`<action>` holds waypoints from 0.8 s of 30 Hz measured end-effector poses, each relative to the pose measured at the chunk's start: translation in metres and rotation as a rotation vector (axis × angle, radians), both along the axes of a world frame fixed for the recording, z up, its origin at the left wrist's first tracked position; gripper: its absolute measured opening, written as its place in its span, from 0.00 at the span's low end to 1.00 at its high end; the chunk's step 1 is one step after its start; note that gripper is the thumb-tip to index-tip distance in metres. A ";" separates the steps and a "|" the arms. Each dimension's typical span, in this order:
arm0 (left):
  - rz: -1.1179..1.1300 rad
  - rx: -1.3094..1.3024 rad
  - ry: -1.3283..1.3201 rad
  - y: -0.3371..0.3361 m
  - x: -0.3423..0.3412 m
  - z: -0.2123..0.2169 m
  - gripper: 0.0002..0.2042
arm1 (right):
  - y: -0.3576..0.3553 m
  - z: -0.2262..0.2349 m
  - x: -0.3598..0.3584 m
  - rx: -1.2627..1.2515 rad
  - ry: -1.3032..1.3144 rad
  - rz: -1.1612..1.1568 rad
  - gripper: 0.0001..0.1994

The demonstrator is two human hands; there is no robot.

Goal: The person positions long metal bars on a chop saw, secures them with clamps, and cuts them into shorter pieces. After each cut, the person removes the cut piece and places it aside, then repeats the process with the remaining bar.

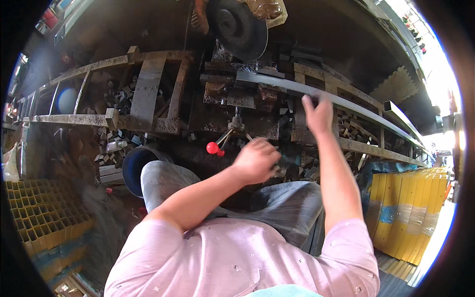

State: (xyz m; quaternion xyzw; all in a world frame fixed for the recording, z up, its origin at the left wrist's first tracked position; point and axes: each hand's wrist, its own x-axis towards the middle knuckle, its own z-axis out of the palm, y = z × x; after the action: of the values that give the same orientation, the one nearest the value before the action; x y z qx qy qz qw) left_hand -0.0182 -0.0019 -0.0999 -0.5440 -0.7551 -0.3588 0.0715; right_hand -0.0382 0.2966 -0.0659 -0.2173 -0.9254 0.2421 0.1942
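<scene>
A long pale metal tube (363, 109) runs from the saw's vise (241, 99) out to the right. At the tube's near edge is my right hand (319, 115), slightly blurred, its thumb spread from its fingers; the fingertips overlap the tube. A spoked vise handle (237, 127) with red ball knobs (213, 148) sticks out toward me. My left hand (256, 161) is curled over the right spoke, and its palm side is hidden. Above the tube's left end hangs a dark round saw blade (237, 27), partly covered by its guard.
Rusty frames (168, 94) flank the saw, with many short metal offcuts (116, 146) below. A blue-lined bucket (136, 171) stands by my left knee. Stacked yellow tubes lie at left (44, 208) and right (408, 208). Another square tube (396, 114) lies behind the long one.
</scene>
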 end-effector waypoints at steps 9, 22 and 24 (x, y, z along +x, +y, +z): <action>0.448 0.608 -1.162 -0.096 -0.060 -0.019 0.11 | -0.166 -0.058 0.055 -0.219 -0.810 0.189 0.35; 0.266 0.265 -0.513 -0.056 -0.052 0.029 0.08 | -0.184 -0.126 0.046 -0.202 -0.795 0.178 0.30; 0.245 0.263 -0.451 -0.057 -0.053 0.026 0.08 | -0.182 -0.118 0.047 -0.154 -0.801 0.194 0.29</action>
State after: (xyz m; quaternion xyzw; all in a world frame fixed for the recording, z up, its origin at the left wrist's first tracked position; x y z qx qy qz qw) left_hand -0.0709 -0.0587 -0.0742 -0.3414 -0.7589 -0.5543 0.0146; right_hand 0.0088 0.1145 -0.1843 -0.2201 -0.9233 0.2240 -0.2213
